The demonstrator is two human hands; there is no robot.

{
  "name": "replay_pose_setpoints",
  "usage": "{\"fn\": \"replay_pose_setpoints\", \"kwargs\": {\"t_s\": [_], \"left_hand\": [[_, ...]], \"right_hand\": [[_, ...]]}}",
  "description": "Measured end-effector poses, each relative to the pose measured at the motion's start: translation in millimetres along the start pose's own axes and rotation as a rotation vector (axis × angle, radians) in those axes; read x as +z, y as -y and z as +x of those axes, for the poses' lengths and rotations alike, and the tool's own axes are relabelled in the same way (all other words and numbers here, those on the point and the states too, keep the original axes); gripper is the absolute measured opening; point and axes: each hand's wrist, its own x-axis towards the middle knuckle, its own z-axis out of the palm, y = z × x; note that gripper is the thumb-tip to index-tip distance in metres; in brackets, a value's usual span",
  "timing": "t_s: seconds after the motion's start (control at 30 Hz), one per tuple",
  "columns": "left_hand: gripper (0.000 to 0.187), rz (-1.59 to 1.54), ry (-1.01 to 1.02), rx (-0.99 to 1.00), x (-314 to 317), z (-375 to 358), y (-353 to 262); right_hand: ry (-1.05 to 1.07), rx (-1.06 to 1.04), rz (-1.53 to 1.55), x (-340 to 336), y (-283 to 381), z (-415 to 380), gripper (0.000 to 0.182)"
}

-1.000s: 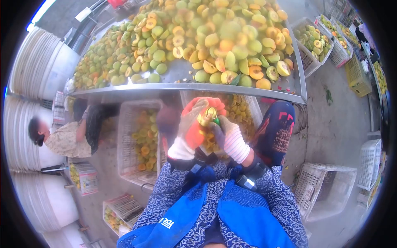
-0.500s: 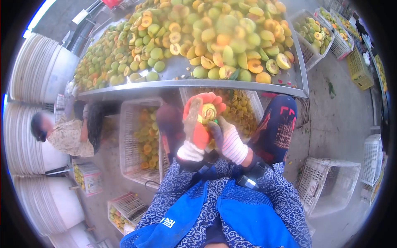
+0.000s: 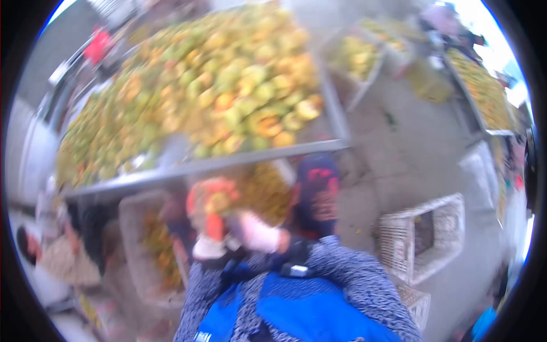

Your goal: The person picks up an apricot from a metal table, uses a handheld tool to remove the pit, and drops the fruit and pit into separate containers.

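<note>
Motion blurs both hands below the table's front edge. My left hand (image 3: pixel 205 210), in an orange and white glove, is closed around a yellowish peach (image 3: pixel 219 202). My right hand (image 3: pixel 236 222), gloved with a pale cuff, is pressed close to the lower right side of that fruit. Its fingers look closed, but what they hold is smeared. Under the hands stands a crate of cut yellow fruit (image 3: pixel 265 191). Piled on the metal table (image 3: pixel 256 153) in front of me are many green and orange peaches (image 3: pixel 228 85), several cut open.
Left of my legs is a white crate (image 3: pixel 132 245) with fruit in it. An overturned white crate (image 3: pixel 396 245) lies on the floor at right. Another person (image 3: pixel 68 256) sits at far left. More fruit crates (image 3: pixel 364 62) and a second fruit table (image 3: pixel 481 91) are beyond.
My view has swung to the right, so the table and hands appear further left and the second table shows more. The left hand keeps the peach, with the right hand still beside it.
</note>
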Motion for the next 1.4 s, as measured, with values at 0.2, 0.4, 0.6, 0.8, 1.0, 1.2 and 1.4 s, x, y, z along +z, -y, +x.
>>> {"fn": "replay_pose_setpoints", "kwargs": {"t_s": [0.2, 0.4, 0.6, 0.8, 1.0, 1.2, 1.4], "left_hand": [[0.041, 0.09, 0.101, -0.266, 27, 0, -34], [0.04, 0.083, -0.108, -0.211, 30, 3, -28], [0.039, 0.131, -0.004, -0.038, 16, 11, -21], [0.045, 0.163, -0.043, -0.026, 24, 16, -36], [0.042, 0.057, 0.066, 0.083, 35, 10, -49], [0.042, 0.077, 0.146, 0.213, 46, 2, -61], [0.047, 0.151, 0.257, 0.152, 42, 4, -76]], "right_hand": [[-0.315, 0.188, 0.595, 3, -5, 21, 0.013], [-0.225, 0.095, -0.226, 17, 6, 26, 0.028], [-0.141, -0.052, -0.256, 5, -9, 43, 0.032], [-0.227, -0.152, -0.051, 27, -5, 48, 0.013], [-0.099, -0.103, -0.221, 11, -2, 63, 0.023], [-0.044, 0.09, 0.01, 30, 82, 20, 0.023], [0.05, 0.198, 0.039, 30, 92, 15, 0.02]]}}
